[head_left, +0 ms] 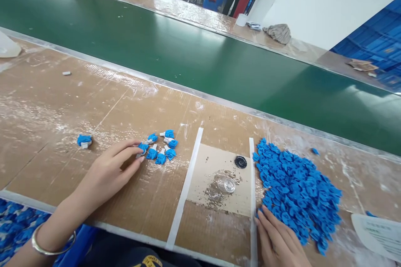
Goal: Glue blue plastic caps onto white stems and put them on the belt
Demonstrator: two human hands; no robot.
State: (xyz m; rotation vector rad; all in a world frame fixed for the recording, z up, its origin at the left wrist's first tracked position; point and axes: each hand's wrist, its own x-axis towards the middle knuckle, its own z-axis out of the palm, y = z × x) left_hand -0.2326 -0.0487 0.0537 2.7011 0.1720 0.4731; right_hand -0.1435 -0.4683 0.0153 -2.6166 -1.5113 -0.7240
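My left hand [111, 171] pinches a small blue flower-like piece with a pale tab [143, 148] between thumb and fingers. That piece sits at the left of a loose ring of several similar blue pieces [160, 158], pale tabs mostly facing inward. Another such piece [84, 140] lies apart, farther left. Beside the pile of blue flower-like pieces [297, 192], my right hand [280, 240] is closed at its fingertips on a bit of blue [260, 210], mostly hidden by the fingers. Between my hands lie a clear round piece [228, 184] in wet spots and a black ridged disc [241, 162].
White tape strips [185, 187] flank a beige sheet [200, 175] on the brown tabletop. A green conveyor belt [188, 62] runs behind. A bin of blue pieces [19, 231] is at lower left, a white labelled container [379, 235] at right, a crumpled cloth [278, 33] beyond the belt.
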